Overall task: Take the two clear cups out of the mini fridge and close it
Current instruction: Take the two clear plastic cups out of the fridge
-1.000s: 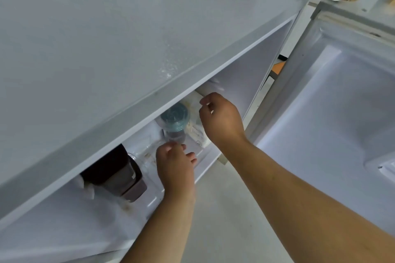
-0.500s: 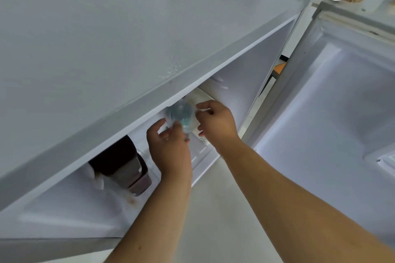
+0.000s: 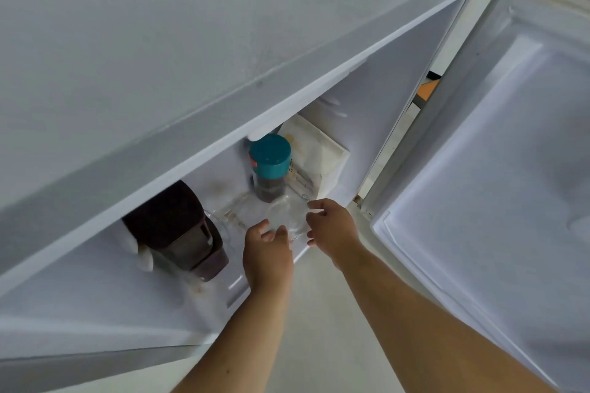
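Observation:
The mini fridge [image 3: 191,41] stands open, its door [image 3: 498,169] swung out to the right. A clear cup [image 3: 287,215] sits at the front edge of the shelf, just in front of a teal-lidded jar [image 3: 270,166]. My left hand [image 3: 268,254] touches the cup's near left side and my right hand [image 3: 333,230] cups its right side, so both hands hold it between them. A second clear glass shape [image 3: 220,222] shows faintly to the left, next to the dark pitcher; its outline is hard to make out.
A dark brown pitcher [image 3: 178,230] stands at the shelf's left. A white pouch [image 3: 319,153] leans behind the jar at the right wall. The fridge top overhangs the opening. Pale floor [image 3: 319,313] lies below my arms.
The view has dropped and moved closer, so more of the shelf shows. Both hands have drawn back from in front of the jar to the shelf's front edge, with the clear cup between them.

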A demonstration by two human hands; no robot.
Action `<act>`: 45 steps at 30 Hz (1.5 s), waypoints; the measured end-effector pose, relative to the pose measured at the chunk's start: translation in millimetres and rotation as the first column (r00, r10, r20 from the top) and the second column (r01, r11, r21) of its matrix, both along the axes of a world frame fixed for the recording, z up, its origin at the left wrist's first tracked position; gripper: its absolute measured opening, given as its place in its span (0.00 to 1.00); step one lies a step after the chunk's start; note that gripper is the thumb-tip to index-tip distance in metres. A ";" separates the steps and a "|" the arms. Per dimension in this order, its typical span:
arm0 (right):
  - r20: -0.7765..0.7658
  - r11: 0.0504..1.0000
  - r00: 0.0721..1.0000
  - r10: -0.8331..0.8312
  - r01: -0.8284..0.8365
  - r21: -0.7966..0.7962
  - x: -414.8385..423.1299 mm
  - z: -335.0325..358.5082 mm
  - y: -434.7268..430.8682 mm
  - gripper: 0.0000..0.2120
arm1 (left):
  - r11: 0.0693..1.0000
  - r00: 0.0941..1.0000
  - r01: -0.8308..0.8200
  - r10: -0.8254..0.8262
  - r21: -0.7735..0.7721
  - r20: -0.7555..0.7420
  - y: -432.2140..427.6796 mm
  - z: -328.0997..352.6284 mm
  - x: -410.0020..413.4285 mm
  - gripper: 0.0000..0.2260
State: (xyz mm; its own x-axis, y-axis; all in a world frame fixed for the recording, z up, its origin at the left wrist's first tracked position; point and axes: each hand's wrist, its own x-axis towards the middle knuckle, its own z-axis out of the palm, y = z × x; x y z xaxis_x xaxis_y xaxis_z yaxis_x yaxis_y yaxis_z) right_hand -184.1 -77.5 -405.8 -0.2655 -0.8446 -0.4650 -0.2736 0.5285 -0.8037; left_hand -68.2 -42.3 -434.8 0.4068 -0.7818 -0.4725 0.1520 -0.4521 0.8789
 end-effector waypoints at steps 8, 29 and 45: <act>-0.281 0.986 0.954 0.107 -0.139 -0.097 3.1 2.3 18.5 0.21 | 0.977 0.906 0.213 -0.203 0.014 0.371 31.6 37.9 8.7 0.28; -0.229 0.944 0.940 0.253 -0.292 -0.154 25.7 9.5 36.4 0.13 | 0.984 0.934 0.173 -0.150 -0.043 0.324 18.3 55.1 14.9 0.24; -0.523 0.879 0.834 0.178 -0.374 -0.296 15.9 35.0 12.5 0.34 | 0.983 0.979 0.164 -0.173 -0.086 -0.112 21.4 56.8 9.3 0.21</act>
